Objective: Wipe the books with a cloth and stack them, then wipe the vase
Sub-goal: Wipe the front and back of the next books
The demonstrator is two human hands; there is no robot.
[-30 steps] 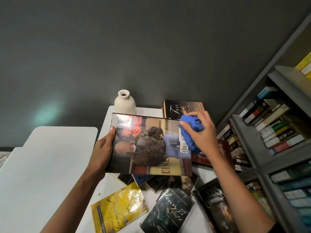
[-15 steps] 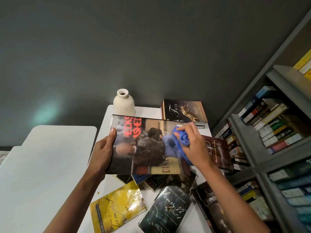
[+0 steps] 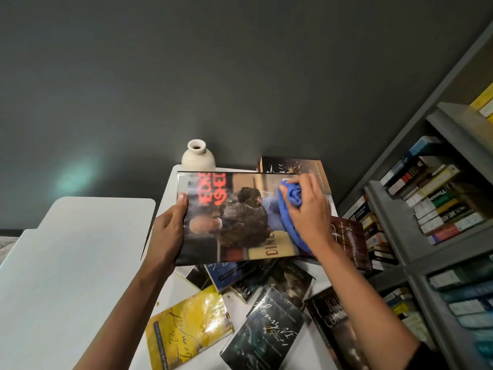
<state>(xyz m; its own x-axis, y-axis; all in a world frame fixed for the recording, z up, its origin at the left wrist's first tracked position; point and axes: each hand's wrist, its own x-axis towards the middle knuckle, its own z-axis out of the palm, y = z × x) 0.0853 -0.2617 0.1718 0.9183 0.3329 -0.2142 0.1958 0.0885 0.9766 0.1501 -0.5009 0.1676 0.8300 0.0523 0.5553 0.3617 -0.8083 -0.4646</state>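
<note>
left hand (image 3: pixel 168 233) gripped the large book (image 3: pixel 234 217) at its left edge, lifted above the table (image 3: pixel 170 289) | right hand (image 3: pixel 306 212) pinched the bunched blue cloth (image 3: pixel 289 206) on the cover | cover probably glossy, stiff, slippery; best held at the edges | cloth soft

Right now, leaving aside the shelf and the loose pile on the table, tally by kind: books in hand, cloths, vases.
held book: 1, gripped by the left hand
blue cloth: 1, bunched in the right hand against the cover
vase: 1, upright on the table behind the book
Total: 3
</note>
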